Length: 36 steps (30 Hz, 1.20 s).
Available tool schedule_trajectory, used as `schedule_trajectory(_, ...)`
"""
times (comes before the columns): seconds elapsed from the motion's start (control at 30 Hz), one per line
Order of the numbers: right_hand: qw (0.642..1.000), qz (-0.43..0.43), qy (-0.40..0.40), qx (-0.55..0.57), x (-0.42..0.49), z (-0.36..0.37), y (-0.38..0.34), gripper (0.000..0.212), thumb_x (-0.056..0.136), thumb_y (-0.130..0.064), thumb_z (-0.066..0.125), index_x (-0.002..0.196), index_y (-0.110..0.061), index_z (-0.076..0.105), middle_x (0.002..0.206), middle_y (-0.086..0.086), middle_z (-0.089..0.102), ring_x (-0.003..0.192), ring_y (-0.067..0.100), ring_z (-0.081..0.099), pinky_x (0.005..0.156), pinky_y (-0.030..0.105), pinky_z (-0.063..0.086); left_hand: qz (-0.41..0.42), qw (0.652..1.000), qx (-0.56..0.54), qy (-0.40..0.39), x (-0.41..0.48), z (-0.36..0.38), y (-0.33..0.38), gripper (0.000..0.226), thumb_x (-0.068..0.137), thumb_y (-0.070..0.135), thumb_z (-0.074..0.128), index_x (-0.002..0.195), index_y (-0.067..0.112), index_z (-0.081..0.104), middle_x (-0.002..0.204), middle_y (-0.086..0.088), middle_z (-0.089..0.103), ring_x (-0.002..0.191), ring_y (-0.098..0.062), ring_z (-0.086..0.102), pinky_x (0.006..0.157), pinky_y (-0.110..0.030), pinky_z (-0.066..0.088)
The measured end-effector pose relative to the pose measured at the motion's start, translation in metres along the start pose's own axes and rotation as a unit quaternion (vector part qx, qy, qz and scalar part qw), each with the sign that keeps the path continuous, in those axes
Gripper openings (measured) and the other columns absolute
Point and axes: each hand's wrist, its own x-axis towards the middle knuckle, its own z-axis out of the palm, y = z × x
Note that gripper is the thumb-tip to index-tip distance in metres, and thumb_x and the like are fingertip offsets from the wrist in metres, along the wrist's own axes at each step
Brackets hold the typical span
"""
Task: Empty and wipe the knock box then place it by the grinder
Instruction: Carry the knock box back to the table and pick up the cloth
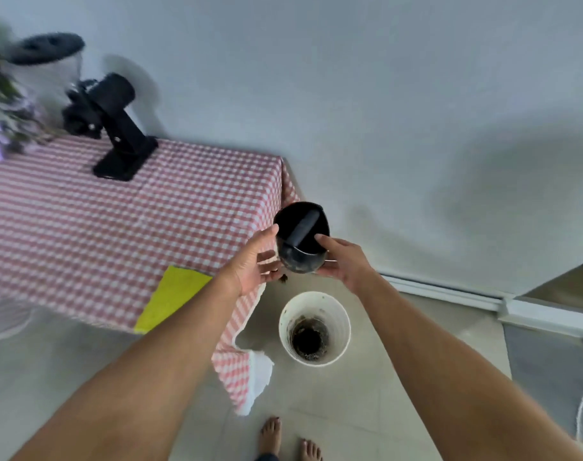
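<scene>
Knock box: the black knock box (301, 241) is held in the air past the table's corner, mouth turned up toward the camera, its knock bar running across the opening.
Left hand: the left hand (257, 262) cups the box's left side, thumb up at the rim, fingers curled beneath.
Right hand: the right hand (343, 261) grips the opposite side, thumb on the rim, fingers wrapped under the base.
Bucket: a white bucket (341, 327) stands on the floor right below the box, dark grounds at its bottom.
Stage: judging by the grounds in the bucket, emptying looks mostly done; whether the box is fully empty I cannot tell.
Wipe cloth: a yellow cloth (173, 297) lies on the checked tablecloth (83, 211) at the near edge, left of the 2 hands, so the left hand is nearer.
Grinder: the black grinder (113, 124) stands at the table's far side, well apart from the box, up and to the left.
Risk: loose grounds could fall on the tablecloth during the carry.
</scene>
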Motion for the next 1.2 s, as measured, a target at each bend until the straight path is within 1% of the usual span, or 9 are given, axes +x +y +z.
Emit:
schedule_trajectory(0.07,1.000,-0.013,0.011,-0.001,-0.010,0.023,-0.011,0.034,0.084,-0.026,0.077,0.109,-0.006,0.066,0.098,0.016,0.072,0.079,0.034,0.072,0.068,0.039,0.062,0.019,0.999,-0.032,0.017,-0.022,-0.008,0.005,0.073,0.054,0.061,0.083,0.116,0.029,0.060,0.105,-0.011,0.055,0.085,-0.028,0.059,0.082,-0.045,0.054)
schedule_trajectory(0.13,1.000,-0.024,0.013,-0.004,-0.018,0.048,-0.019,0.028,0.081,-0.028,0.080,0.098,-0.009,0.067,0.097,0.018,0.074,0.084,0.035,0.074,0.074,0.044,0.062,0.031,0.998,-0.047,0.015,-0.041,-0.012,0.011,0.067,0.070,0.061,0.078,0.122,0.024,0.059,0.110,-0.013,0.058,0.092,-0.031,0.059,0.081,-0.044,0.055)
schedule_trajectory(0.23,0.999,-0.036,0.005,-0.013,-0.031,0.083,-0.026,0.041,0.074,-0.032,0.084,0.100,-0.005,0.069,0.097,0.019,0.075,0.083,0.035,0.075,0.074,0.051,0.062,0.050,0.996,-0.069,0.026,-0.069,-0.020,0.022,0.046,0.083,0.057,0.068,0.114,0.023,0.062,0.113,-0.016,0.061,0.096,-0.034,0.062,0.086,-0.046,0.053)
schedule_trajectory(0.33,0.998,-0.042,-0.036,-0.029,-0.047,0.114,-0.028,0.052,0.070,-0.036,0.086,0.104,-0.001,0.068,0.096,0.019,0.075,0.082,0.034,0.075,0.072,0.051,0.062,0.077,0.991,-0.095,0.057,-0.093,-0.041,0.032,0.059,0.073,0.058,0.076,0.117,0.022,0.062,0.117,-0.019,0.059,0.094,-0.034,0.065,0.081,-0.046,0.055)
schedule_trajectory(0.47,0.992,-0.060,-0.098,-0.052,-0.065,0.155,-0.031,0.032,0.078,-0.033,0.082,0.092,-0.008,0.067,0.096,0.017,0.074,0.085,0.033,0.074,0.076,0.046,0.062,0.105,0.981,-0.123,0.104,-0.122,-0.073,0.042,0.044,0.086,0.048,0.070,0.119,0.021,0.060,0.119,-0.019,0.059,0.104,-0.035,0.062,0.103,-0.052,0.050)
schedule_trajectory(0.63,0.976,-0.068,-0.198,-0.065,-0.075,0.205,-0.044,0.041,0.084,-0.046,0.073,0.108,-0.014,0.064,0.113,0.011,0.070,0.101,0.031,0.069,0.092,0.044,0.055,0.141,0.970,-0.127,0.155,-0.155,-0.121,0.066,0.036,0.089,0.047,0.068,0.114,0.022,0.060,0.129,-0.020,0.059,0.117,-0.039,0.061,0.103,-0.051,0.052)
schedule_trajectory(0.83,0.959,-0.034,-0.269,-0.086,-0.073,0.274,-0.078,0.060,0.091,-0.053,0.058,0.130,-0.009,0.047,0.110,0.024,0.062,0.095,0.035,0.064,0.088,0.046,0.053,0.157,0.971,-0.091,0.153,-0.193,-0.199,0.098,0.050,0.087,0.048,0.070,0.128,0.021,0.058,0.134,-0.015,0.057,0.118,-0.037,0.062,0.081,-0.045,0.060)
schedule_trajectory(0.97,0.941,-0.014,-0.316,-0.117,-0.073,0.327,-0.077,0.094,0.069,-0.066,0.071,0.137,-0.007,0.048,0.131,0.022,0.056,0.103,0.041,0.065,0.078,0.046,0.058,0.151,0.974,-0.080,0.148,-0.215,-0.252,0.116,0.071,0.077,0.053,0.079,0.136,0.021,0.055,0.135,-0.020,0.057,0.114,-0.039,0.066,0.084,-0.047,0.061)
schedule_trajectory(1.2,0.931,0.010,-0.343,-0.128,-0.079,0.425,-0.062,0.084,0.072,-0.067,0.069,0.129,-0.008,0.052,0.126,0.028,0.059,0.110,0.044,0.063,0.085,0.048,0.058,0.141,0.974,-0.082,0.160,-0.240,-0.341,0.137,0.081,0.067,0.063,0.081,0.133,0.021,0.058,0.132,-0.024,0.057,0.113,-0.039,0.066,0.090,-0.048,0.060)
